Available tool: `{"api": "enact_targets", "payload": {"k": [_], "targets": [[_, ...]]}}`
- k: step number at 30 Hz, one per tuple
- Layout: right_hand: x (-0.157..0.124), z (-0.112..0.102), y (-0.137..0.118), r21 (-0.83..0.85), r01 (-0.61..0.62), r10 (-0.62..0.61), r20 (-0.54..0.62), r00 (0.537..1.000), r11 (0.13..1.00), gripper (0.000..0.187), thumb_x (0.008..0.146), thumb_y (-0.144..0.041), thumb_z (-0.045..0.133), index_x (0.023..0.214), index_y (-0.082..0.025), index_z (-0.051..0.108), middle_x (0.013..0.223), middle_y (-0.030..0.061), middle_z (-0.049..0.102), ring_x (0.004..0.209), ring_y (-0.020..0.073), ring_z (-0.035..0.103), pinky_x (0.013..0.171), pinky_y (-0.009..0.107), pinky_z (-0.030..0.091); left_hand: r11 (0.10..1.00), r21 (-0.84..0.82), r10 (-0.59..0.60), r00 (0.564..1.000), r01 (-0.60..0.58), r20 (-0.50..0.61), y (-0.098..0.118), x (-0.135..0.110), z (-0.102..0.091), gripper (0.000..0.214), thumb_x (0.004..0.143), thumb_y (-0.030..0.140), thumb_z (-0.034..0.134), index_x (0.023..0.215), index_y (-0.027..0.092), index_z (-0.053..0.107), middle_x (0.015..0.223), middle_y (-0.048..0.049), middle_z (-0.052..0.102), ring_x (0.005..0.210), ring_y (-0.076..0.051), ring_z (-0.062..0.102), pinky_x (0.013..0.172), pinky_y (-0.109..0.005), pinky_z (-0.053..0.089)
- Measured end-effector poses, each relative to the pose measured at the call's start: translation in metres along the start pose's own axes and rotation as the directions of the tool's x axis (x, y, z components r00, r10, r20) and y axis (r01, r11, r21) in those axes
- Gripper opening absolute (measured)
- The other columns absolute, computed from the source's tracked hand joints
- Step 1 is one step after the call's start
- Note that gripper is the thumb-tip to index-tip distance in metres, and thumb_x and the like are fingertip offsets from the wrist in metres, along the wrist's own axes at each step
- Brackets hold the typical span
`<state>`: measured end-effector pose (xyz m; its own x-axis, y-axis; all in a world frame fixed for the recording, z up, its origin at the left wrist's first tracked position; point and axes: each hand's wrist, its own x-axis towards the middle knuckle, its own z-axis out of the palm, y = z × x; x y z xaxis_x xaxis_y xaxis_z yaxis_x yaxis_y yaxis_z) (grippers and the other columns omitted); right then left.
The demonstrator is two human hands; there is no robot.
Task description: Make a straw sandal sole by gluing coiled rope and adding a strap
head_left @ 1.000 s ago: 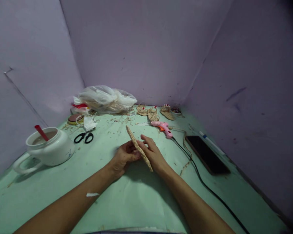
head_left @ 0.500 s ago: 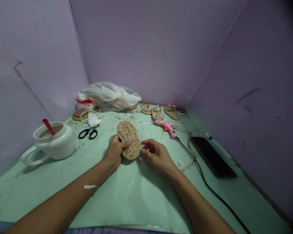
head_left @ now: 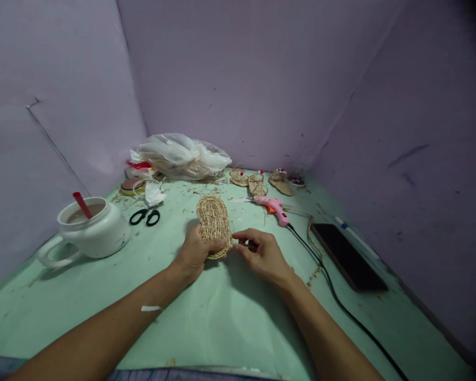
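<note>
A coiled sole of braided straw (head_left: 214, 217), oval and slightly narrowed in the middle, is held above the table in my left hand (head_left: 196, 247). The left thumb lies across its lower face, and the fingers are behind it, out of sight. At the sole's lower right edge my right hand (head_left: 262, 254) has thumb and index finger pinched close together on a braided straw cord (head_left: 315, 275). That cord trails behind the right wrist and up past the phone; its part inside the fingers is mostly hidden.
A pink glue gun (head_left: 272, 208) lies ahead, its black cable running right of my arm past a phone (head_left: 347, 256) and a pen (head_left: 355, 235). Several small straw sandals (head_left: 257, 183) and a plastic bag (head_left: 182, 159) lie behind. Scissors (head_left: 145, 217) and a white mug (head_left: 93, 233) are left.
The sole has turned more upright in my left hand and shifted slightly right. My right hand keeps at its edge, fingers pinched closer. The whole view has shifted a little.
</note>
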<state>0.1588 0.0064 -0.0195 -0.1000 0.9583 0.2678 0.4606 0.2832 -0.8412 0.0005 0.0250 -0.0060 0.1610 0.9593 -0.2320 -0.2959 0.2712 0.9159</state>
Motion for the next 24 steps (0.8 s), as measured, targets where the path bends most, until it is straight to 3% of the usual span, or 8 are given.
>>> {"api": "enact_targets", "payload": {"k": [5, 12, 19, 24], "targets": [[0.003, -0.01, -0.001, -0.079, 0.08, -0.079, 0.012, 0.997, 0.994, 0.013, 0.07, -0.017, 0.058, 0.073, -0.022, 0.07, 0.069, 0.0031, 0.067, 0.062, 0.0172, 0.055, 0.059, 0.03, 0.039, 1.0, 0.01, -0.004, 1.0, 0.004, 0.012, 0.0, 0.0, 0.002, 0.047, 0.045, 0.014, 0.074, 0.087, 0.015, 0.052, 0.068, -0.0014, 0.065, 0.053, -0.018, 0.062, 0.045, -0.029, 0.051], [0.004, -0.017, -0.002, -0.169, 0.132, -0.127, 0.041, 0.991, 0.977, 0.017, 0.071, -0.013, 0.055, 0.074, -0.023, 0.069, 0.071, 0.0022, 0.065, 0.064, 0.0171, 0.054, 0.059, 0.029, 0.036, 1.0, -0.007, 0.003, 1.0, -0.003, 0.016, 0.001, 0.0, 0.005, 0.047, 0.042, 0.013, 0.076, 0.083, 0.014, 0.054, 0.064, -0.0019, 0.066, 0.049, -0.017, 0.061, 0.045, -0.03, 0.051], [0.006, -0.021, 0.001, -0.255, 0.107, -0.111, -0.001, 0.994, 0.961, 0.015, 0.074, -0.016, 0.055, 0.075, -0.023, 0.067, 0.069, 0.0008, 0.064, 0.06, 0.0153, 0.052, 0.058, 0.028, 0.034, 1.0, -0.023, -0.003, 1.0, 0.003, 0.012, 0.001, 0.0, 0.005, 0.048, 0.042, 0.01, 0.074, 0.085, 0.014, 0.053, 0.069, -0.0032, 0.068, 0.055, -0.019, 0.064, 0.051, -0.031, 0.053], [0.007, -0.023, 0.005, -0.338, 0.043, -0.081, -0.101, 0.992, 0.94, 0.012, 0.076, -0.019, 0.055, 0.079, -0.022, 0.066, 0.069, 0.0014, 0.063, 0.061, 0.0156, 0.052, 0.059, 0.028, 0.033, 0.998, 0.019, -0.057, 0.995, 0.055, 0.081, 0.001, -0.001, 0.004, 0.047, 0.045, 0.012, 0.073, 0.087, 0.014, 0.052, 0.068, -0.0026, 0.066, 0.052, -0.02, 0.064, 0.045, -0.03, 0.051]]}}
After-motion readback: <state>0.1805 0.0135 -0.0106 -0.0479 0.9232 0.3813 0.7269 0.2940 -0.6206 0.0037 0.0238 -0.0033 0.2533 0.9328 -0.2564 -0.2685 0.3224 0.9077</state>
